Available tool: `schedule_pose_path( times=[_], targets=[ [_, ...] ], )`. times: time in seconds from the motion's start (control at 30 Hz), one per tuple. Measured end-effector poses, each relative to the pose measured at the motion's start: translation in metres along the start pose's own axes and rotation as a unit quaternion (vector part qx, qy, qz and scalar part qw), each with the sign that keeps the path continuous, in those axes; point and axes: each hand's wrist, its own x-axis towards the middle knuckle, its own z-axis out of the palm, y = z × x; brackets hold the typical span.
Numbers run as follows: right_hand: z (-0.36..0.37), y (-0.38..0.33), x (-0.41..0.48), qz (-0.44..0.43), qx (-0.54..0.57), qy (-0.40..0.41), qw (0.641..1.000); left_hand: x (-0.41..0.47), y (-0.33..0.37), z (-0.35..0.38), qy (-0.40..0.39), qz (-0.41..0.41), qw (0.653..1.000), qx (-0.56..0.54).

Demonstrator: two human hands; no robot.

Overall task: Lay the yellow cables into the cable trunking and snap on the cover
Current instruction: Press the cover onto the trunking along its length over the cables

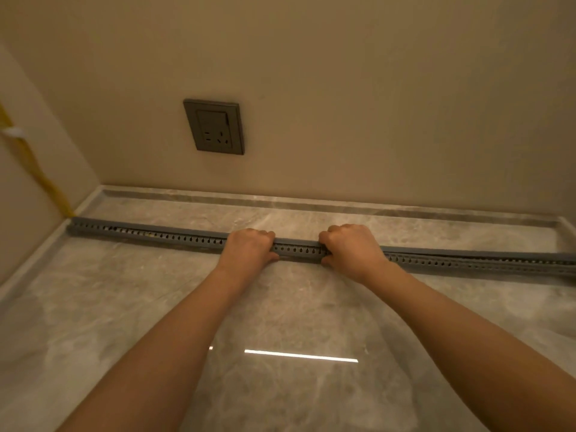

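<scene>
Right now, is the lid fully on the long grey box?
Not fully. Left of the left hand the cover looks seated on the trunking; past the right hand a dark gap shows under it.

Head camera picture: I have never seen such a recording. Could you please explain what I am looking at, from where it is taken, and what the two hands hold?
There is no machine here. A person works with bare hands, and one camera worn on the head looks forward and down, so you see the person's own forearms. On the grey stone floor lies a long grey cable trunking with a row of small holes, running in front of the wall. The left hand and the right hand both grip it near its middle, fingers curled over the top. At the far left, yellow cables come down the side wall toward the trunking's end. A grey socket sits on the wall above.
</scene>
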Motion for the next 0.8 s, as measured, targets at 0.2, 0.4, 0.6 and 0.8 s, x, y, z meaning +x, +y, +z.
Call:
schedule_pose_path(
  times=[0.2, 0.4, 0.6, 0.8],
  targets=[
    [0.004, 0.004, 0.001, -0.038, -0.017, 0.017, 0.999, -0.005, 0.003, 0.004, 0.03, -0.015, 0.999, -0.015],
    [0.008, 0.006, -0.004, -0.046, -0.01, 0.037, 0.998, -0.003, 0.018, 0.001, 0.039, 0.012, 0.999, 0.002],
    [0.006, 0.008, 0.0, -0.04, 0.015, 0.039, 0.998, 0.015, 0.067, 0.001, 0.06, 0.038, 0.996, -0.049],
    [0.01, 0.011, 0.003, -0.033, 0.036, 0.057, 0.997, 0.017, 0.073, 0.003, 0.071, 0.007, 0.994, -0.081]
  ],
)
